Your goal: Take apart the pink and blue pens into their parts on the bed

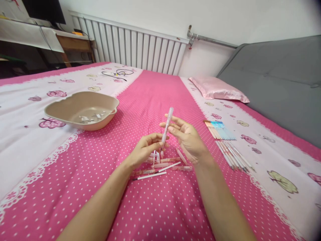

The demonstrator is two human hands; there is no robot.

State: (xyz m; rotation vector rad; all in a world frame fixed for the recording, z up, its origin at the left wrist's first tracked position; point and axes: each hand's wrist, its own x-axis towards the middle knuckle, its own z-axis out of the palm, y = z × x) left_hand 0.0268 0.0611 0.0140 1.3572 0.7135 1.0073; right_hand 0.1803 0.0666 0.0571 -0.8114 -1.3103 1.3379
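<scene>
A pale pink, see-through pen (167, 126) stands slanted between my two hands, above the bed. My left hand (149, 147) pinches its lower end between thumb and fingers. Higher up, my right hand (187, 135) has its thumb and fingers closed on the barrel. Below them lies a loose pile of pink pen parts (170, 160). Two white refills with dark tips, one of them a white refill (151, 175) nearest me, lie at the front of that pile. My left hand partly covers the pile's left side.
To the left a beige basin (82, 108) holds small white pieces. On the right lie a row of blue and orange pens (220, 130) and a row of whitish pens (234, 155). Farther off are a black cable (122, 73), a pink pillow (218, 88) and a radiator (135, 47).
</scene>
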